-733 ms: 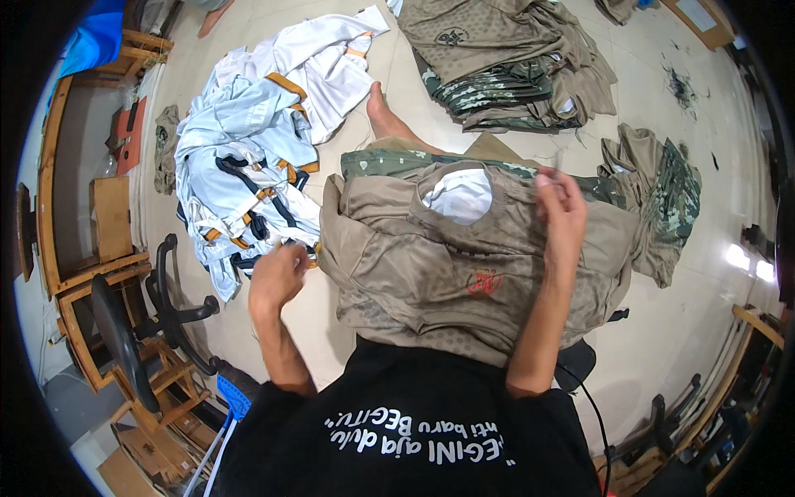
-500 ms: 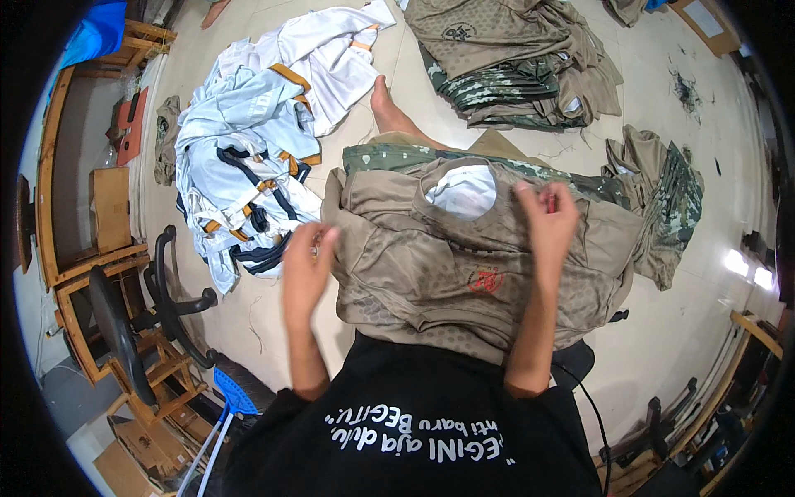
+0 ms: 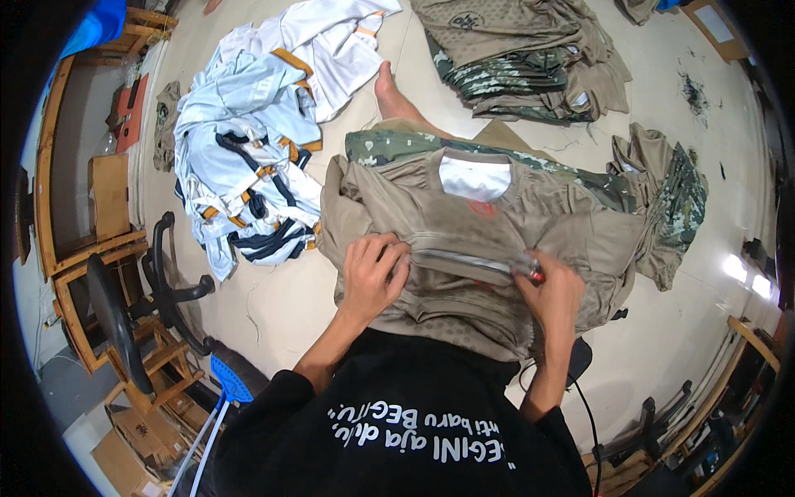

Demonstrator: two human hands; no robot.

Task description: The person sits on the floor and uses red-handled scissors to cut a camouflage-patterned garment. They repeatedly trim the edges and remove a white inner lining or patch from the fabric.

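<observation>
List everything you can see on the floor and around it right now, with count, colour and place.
tan shirt: one, tan with a white neck label, centre, under both hands
camo garment: one, green camo, beneath the tan shirt
right heap: one, tan and camo, right of centre
far stack: one pile, tan and camo, top centre
white pile: one heap, white and pale blue with navy and orange trim, upper left
chair: one, black, left
shelves: wooden, left edge
blue tool: one, lower left
cable: one, black, lower right
bare foot: one, top centre
left hand: pressing on the tan shirt
right hand: fingers gripping a fold of the tan shirt
</observation>
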